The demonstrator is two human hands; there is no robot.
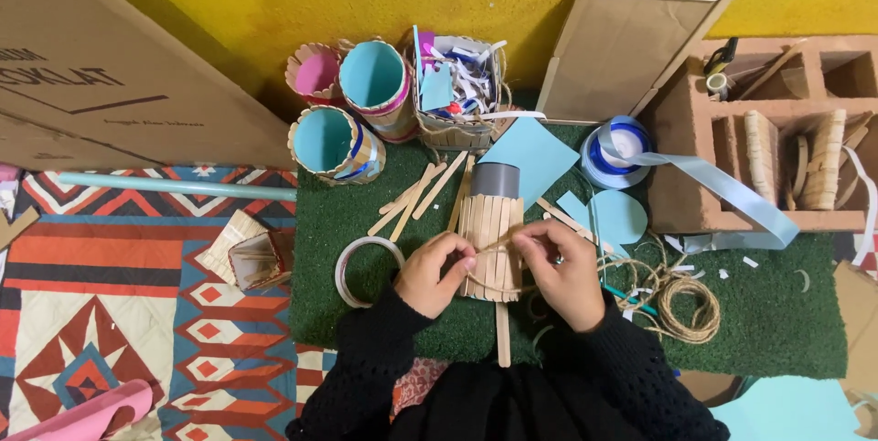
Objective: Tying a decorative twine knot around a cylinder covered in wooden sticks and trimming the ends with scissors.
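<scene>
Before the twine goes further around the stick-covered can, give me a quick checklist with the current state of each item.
1. Left hand steadies the grey can clad in wooden craft sticks: ok.
2. Right hand pinches the tan jute twine across the sticks: ok.
3. Twine coil lies slack on the green turf mat: ok.
4. Twine free of knots: cannot tell.
5. Spare loose wooden sticks beside the can: ok.

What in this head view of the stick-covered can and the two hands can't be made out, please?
- Stick-covered can: its lower part is hidden by both hands.
- Left hand and right hand: the fingers curl inward, hiding their grip on the twine.
- Craft box: its contents are too jumbled to identify.
</scene>
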